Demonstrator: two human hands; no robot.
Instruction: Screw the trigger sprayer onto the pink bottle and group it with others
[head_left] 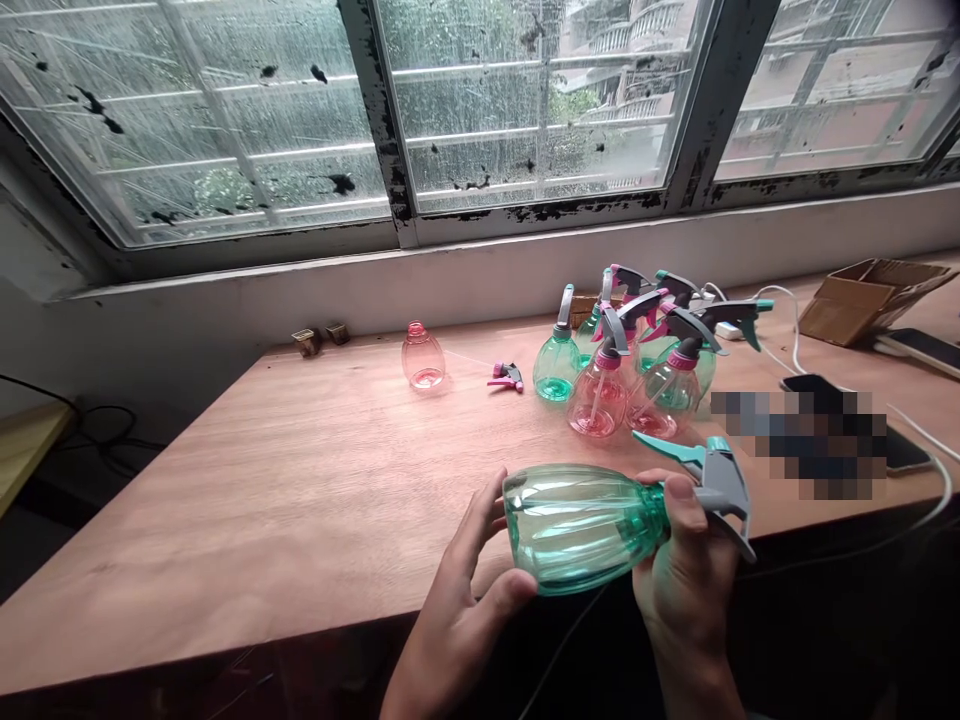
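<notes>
A green see-through spray bottle (581, 525) lies on its side between my hands, above the near edge of the wooden table (300, 490). My right hand (686, 575) is wrapped round its neck, just below the grey and teal trigger head (712, 480). My left hand (469, 590) cups the bottle's round base, fingers curved against it and thumb under it.
A cluster of several pink and green spray bottles (637, 360) stands at the table's back right. A headless pink bottle (424, 357) and a loose pink trigger head (508, 377) lie mid-table. Phones (911, 450), a white cable (930, 440) and a cardboard box (870, 295) are at the right.
</notes>
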